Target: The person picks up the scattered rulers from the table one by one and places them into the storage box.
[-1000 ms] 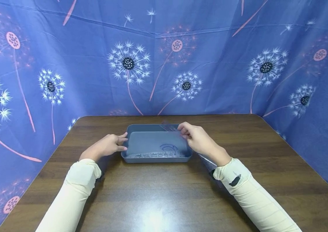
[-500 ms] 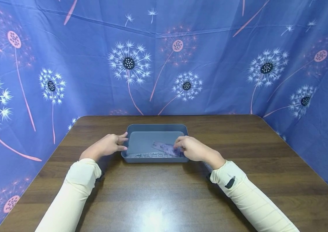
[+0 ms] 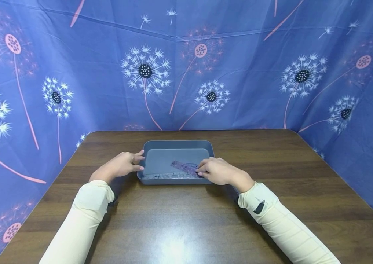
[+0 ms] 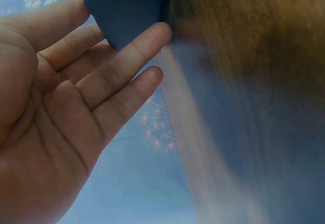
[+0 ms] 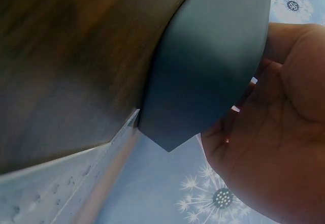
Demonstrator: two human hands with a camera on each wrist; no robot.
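Observation:
My right hand (image 3: 217,171) reaches over the right wall of a grey-blue tray (image 3: 179,144) and pinches the end of a purple see-through ruler (image 3: 180,165). That ruler slants across the tray's front right part. A clear ruler (image 3: 163,176) with cut-out shapes lies along the tray's front inside edge, with a protractor arc showing beside the purple ruler. My left hand (image 3: 118,167) rests at the tray's left wall. In the left wrist view the left hand (image 4: 61,87) has fairly straight fingers, some behind the tray wall. The right wrist view hides the right fingertips behind the tray wall.
A clear plastic strip with markings (image 5: 61,186) lies on the wooden table (image 3: 160,220) beside the tray, partly under the right forearm. A blue dandelion-print cloth (image 3: 173,73) hangs behind the table and along its sides.
My right hand has lowered the purple ruler from the tray's back right corner into its front right part, then shifted slightly. The left hand has kept its place at the tray.

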